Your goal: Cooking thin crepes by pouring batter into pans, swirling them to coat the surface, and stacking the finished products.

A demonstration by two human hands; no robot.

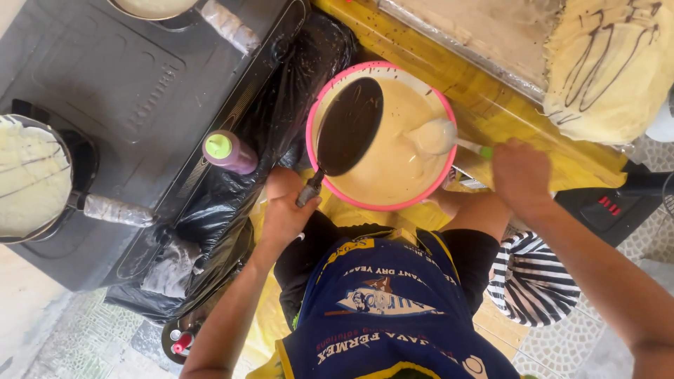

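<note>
One pan point(349, 126) gripped in left hand point(284, 207), one ladle point(435, 136) in right hand point(521, 172), over one bowl point(382, 203).

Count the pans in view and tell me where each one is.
3. One dark empty pan is held by the left hand over the pink bowl. One pan with a crepe sits at the far left. One is cut off by the top edge; others may lie out of frame.

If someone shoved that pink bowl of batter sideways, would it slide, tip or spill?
The pink bowl looks nearly full of pale batter, so it is probably heavy and would slide rather than tip. The batter is liquid and lies close to the rim, so a sharp push would likely slop it over. The ladle dipped in it, held by the right hand, might steady it a little.
</note>
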